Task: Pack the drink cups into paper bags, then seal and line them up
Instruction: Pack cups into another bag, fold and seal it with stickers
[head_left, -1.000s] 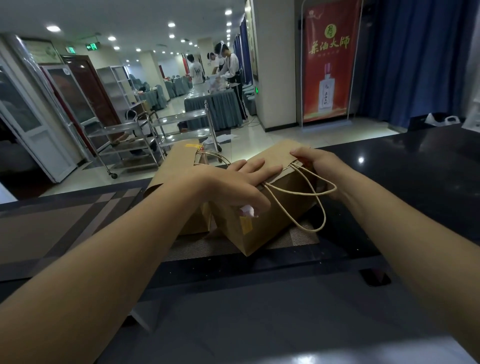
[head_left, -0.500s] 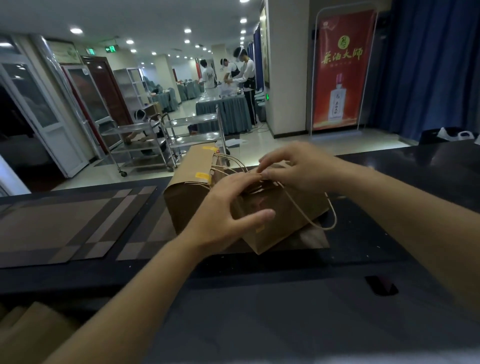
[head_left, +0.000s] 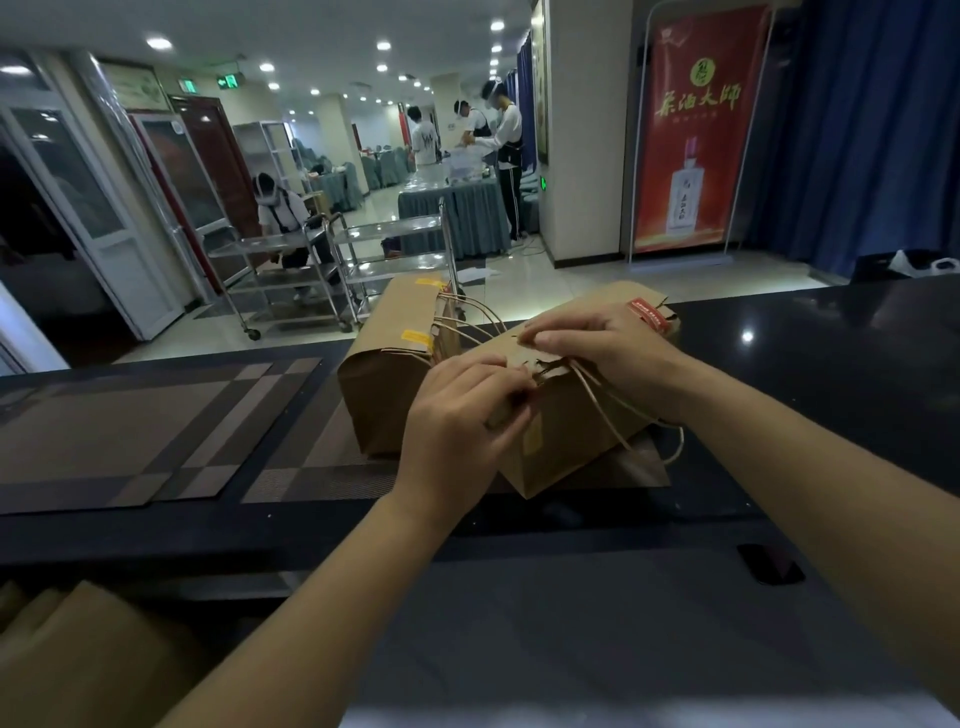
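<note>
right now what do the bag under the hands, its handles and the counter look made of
Bag: brown kraft paper by the look, matte, with creased folds. Handles: thin tan loops, probably twisted paper cord; too fine to be sure. Counter: dark polished surface, stone or laminate, mirroring ceiling lights.

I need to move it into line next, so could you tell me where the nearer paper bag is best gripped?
Probably by the twine handles, from the right and above: they hang loose over the nearer paper bag's right face, and its top is folded down.
</note>
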